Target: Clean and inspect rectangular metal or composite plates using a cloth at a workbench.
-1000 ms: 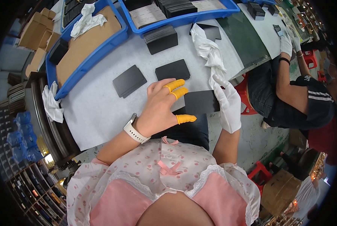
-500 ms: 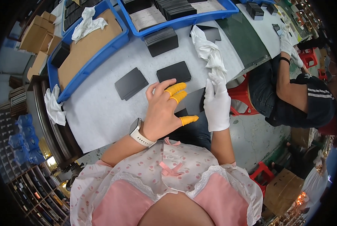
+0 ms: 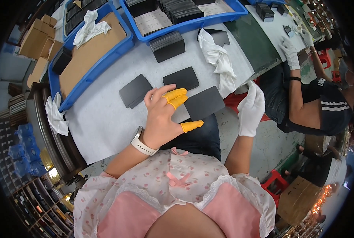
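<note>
My left hand (image 3: 163,117) wears orange finger cots and a white wristwatch. Its fingertips and thumb sit at the near-left edge of a flat black panel (image 3: 206,102), pinching it at the table's front edge. My right hand (image 3: 251,109), in a white glove, hangs just off the table edge to the right of that panel; its fingers are straight and it holds nothing. A crumpled white cloth (image 3: 219,61) lies on the table just beyond the panel, close to my right fingertips.
Two more black panels (image 3: 135,90) (image 3: 181,78) and a black stack (image 3: 167,45) lie on the grey table. Blue trays (image 3: 90,76) (image 3: 185,27) stand behind, one holding cardboard and a cloth. A seated person (image 3: 315,105) works at the right. A red stool (image 3: 276,180) stands below.
My right hand has lifted off the black panel and moved right, off the table edge, uncovering the panel. My left hand has stayed in place.
</note>
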Available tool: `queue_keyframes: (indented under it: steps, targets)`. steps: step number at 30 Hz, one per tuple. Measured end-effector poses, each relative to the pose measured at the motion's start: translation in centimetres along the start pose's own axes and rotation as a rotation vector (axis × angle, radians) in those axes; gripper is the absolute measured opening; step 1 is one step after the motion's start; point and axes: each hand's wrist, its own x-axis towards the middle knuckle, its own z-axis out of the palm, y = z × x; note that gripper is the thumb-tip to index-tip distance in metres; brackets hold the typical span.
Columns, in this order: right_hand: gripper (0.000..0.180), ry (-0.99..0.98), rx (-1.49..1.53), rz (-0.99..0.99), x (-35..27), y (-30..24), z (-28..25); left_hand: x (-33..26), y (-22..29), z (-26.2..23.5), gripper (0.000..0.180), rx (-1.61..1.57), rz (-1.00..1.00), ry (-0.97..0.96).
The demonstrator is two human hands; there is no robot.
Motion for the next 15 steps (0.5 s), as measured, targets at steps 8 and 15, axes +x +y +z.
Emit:
queue_keyframes:
  steps: [8, 15]
  targets:
    - [0.054, -0.223, 0.117, 0.264, -5.2, -2.7, 2.5, -0.1, 0.5, 0.2, 0.065, 0.042, 0.037, -0.023]
    - [0.04, -0.067, 0.098, 0.1, -2.0, -1.2, -0.4, -0.3, 0.7, -0.3, 0.066, 0.013, -0.01, 0.009]
